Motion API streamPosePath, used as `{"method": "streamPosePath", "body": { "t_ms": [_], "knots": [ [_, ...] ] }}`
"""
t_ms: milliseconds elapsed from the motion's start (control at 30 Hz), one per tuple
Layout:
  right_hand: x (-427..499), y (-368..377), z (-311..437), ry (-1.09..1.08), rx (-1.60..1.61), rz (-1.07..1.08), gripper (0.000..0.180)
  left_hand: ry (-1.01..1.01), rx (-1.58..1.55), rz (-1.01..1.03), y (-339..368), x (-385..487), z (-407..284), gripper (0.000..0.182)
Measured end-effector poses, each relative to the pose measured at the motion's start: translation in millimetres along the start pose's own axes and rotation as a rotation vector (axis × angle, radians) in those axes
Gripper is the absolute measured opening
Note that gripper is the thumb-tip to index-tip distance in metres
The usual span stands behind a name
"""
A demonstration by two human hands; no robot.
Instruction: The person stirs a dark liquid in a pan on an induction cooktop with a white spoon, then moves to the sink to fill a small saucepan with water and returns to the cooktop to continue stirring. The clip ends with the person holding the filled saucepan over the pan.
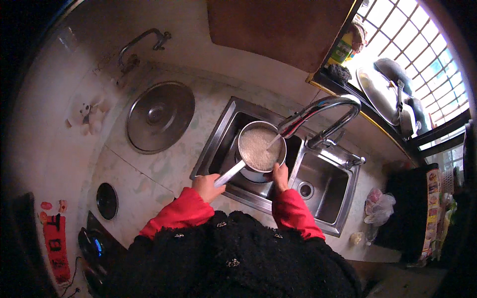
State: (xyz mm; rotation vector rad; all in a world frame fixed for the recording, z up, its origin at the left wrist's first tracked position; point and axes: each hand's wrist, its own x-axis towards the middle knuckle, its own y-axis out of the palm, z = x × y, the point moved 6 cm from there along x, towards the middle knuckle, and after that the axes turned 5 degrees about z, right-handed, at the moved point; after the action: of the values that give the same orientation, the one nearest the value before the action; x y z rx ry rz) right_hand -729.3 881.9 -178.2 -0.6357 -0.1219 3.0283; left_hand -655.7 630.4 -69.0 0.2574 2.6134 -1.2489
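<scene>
A saucepan [244, 128] with a pale straight handle [230, 173] is held over the left basin of a stainless steel double sink [223, 128]. My left hand [207, 186] grips the end of the handle. On the other side, my right hand [280, 176] holds the pan's near right rim. Inside the pan are pale grains like rice [257, 147] in water. A stream of water [274, 142] runs into it from the spout of a chrome faucet [288, 126]. Beneath the pan, part of a light round vessel [254, 176] shows in the basin.
A large round metal lid [161, 117] lies on the left counter, with a small dark disc [107, 201] nearer me. A lit gas burner [97, 246] is at lower left. Plastic bags [379, 206] lie right of the sink. Pans and lids [380, 95] stand on the window ledge.
</scene>
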Motion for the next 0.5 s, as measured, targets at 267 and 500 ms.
{"method": "streamPosePath", "body": {
  "t_ms": [267, 500],
  "knots": [
    [15.6, -16.5, 6.8, -0.026, -0.075, -0.034, 0.026, -0.004, -0.014, 0.025, 17.3, 20.1, 5.9, 0.034],
    [-13.0, -6.4, -3.1, -0.001, -0.145, -0.043, 0.032, -0.074, 0.19, 0.194, 31.9, 20.9, 31.2, 0.036]
  ]
}}
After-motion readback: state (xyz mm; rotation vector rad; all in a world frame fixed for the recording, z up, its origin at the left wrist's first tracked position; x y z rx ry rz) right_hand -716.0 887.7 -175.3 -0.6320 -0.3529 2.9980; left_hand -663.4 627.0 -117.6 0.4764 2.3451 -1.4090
